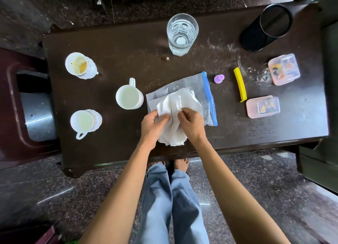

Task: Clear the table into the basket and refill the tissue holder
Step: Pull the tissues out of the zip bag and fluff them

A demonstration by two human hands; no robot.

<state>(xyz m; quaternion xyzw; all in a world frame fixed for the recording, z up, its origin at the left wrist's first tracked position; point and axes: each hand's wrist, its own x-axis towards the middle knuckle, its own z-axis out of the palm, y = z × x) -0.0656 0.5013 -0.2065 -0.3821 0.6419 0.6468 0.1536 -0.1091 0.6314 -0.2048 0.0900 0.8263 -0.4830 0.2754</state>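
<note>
At the centre of the frame your left hand [152, 123] and right hand [191, 123] pinched the soft, flimsy stack of white paper tissues [172, 106] above the clear zip bag [204, 90], best gripped mid-fold, gently, since it likely tears.

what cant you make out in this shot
Head view, all of it:
- Tissues: count and lower folds hidden by left hand and right hand.
- Black holder: inside too dark to see.
- Two pink boxes: contents blurred by lids.
- Basket: not identifiable.
</note>
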